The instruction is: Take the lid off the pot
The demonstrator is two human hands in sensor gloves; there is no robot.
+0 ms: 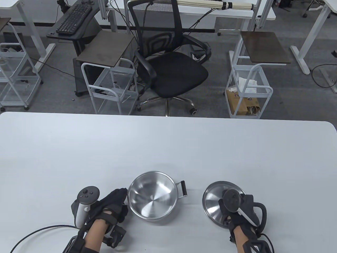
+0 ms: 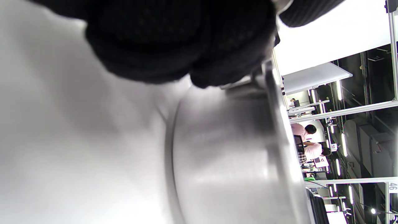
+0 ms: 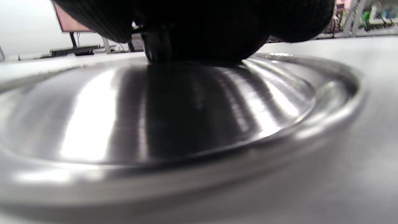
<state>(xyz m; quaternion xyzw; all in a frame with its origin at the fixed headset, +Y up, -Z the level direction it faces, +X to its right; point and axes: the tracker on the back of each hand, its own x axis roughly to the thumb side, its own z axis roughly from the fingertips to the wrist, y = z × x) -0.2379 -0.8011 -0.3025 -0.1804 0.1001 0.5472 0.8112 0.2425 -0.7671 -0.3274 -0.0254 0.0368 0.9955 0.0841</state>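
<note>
Lid (image 1: 214, 204) under right hand (image 1: 237, 208)

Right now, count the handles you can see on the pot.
1: a black side handle on the pot, on its right. The left hand covers the opposite side, so another may be hidden.

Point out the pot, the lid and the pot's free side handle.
pot (image 1: 151, 196), table view, on its bare inner bottom.
lid (image 1: 212, 203), table view, on its shiny top left of the right hand.
handle (image 1: 183, 188), table view, on the dark grip at the pot's right side.
</note>
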